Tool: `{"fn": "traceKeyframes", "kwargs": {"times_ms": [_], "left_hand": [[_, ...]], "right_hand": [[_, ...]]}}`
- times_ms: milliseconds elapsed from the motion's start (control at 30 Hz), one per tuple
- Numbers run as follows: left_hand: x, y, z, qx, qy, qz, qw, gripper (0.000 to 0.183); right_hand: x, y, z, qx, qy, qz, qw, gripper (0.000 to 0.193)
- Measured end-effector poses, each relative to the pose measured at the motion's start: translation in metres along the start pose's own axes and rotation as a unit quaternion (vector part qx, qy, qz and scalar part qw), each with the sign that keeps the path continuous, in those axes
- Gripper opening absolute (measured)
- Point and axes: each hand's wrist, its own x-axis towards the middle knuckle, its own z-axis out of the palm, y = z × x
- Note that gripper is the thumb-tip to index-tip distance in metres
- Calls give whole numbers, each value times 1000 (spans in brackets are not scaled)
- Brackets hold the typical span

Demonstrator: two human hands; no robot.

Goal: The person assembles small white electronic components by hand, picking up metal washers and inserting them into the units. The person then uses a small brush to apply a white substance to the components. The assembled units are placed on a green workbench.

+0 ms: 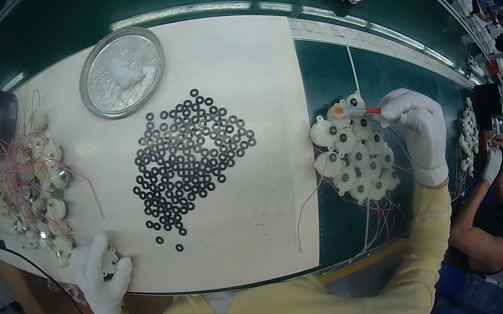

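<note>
Gloves cover both my hands, white ones, with yellow sleeves behind them. My right hand (421,129) is out at the far right of the table (371,77), fingers pinched on a thin brush (360,111) with a red stem; its tip rests on the orange-smeared top of one white part (337,113) at the far edge of a cluster (358,158) of the same round white parts, each trailing thin wires. That cluster sits on the green table surface, just beside the right edge of a white mat (266,66). My left hand (101,271) is down at the near left edge of the mat, fingers curled around another white part (110,260), which is partly hidden by the glove. Just beside it, to the left, lies a heap (37,187) of more parts tangled in pink and white wires, some showing metal faces. Black rings (188,160) are scattered in a wide loose patch over the middle of the mat, well apart from both hands. A round metal dish (123,71) with white paste in it sits on the mat's far left corner, near the rings. At the right rim, another person's gloved hand (494,163) works over a separate row of white parts.
</note>
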Motion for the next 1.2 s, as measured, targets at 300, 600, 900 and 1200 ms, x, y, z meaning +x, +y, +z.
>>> {"fn": "traceKeyframes", "kwargs": {"times_ms": [300,600,900,1200], "left_hand": [[-2,-3,-7,-12,-42,-3,999,57],[4,-1,0,3,6,19,1000,60],[3,0,0,-2,3,12,1000,59],[3,-1,1,3,9,20,1000,61]], "right_hand": [[-7,5,3,-21,50,16,998,28],[-16,0,-8,2,27,-1,1000,28],[-26,-9,13,9,11,30,999,27],[-28,1,11,17,22,49,998,29]]}}
